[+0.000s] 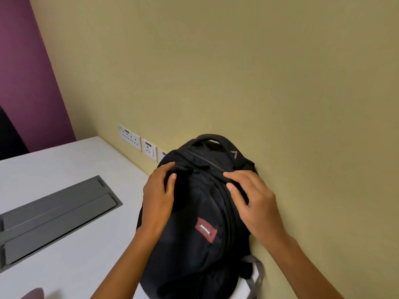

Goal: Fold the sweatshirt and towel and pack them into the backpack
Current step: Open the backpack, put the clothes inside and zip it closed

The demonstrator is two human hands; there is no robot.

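Note:
A black backpack (194, 244) with a dark red label stands upright on the white table, leaning against the beige wall, its zips closed as far as I can see. My left hand (158, 197) grips the fabric at its upper left side, thumb and fingers pinching the cloth. My right hand (252, 199) holds the upper right side along the zip line, fingers curled over the top. A blurred dark bit of cloth (34, 293) shows at the bottom left edge. Neither sweatshirt nor towel can be identified.
The white table (71, 165) carries a grey recessed cable box lid (54, 216) on the left. White wall sockets (138, 141) sit just above the table behind the backpack. A purple wall panel (26, 72) and a dark shape stand at far left.

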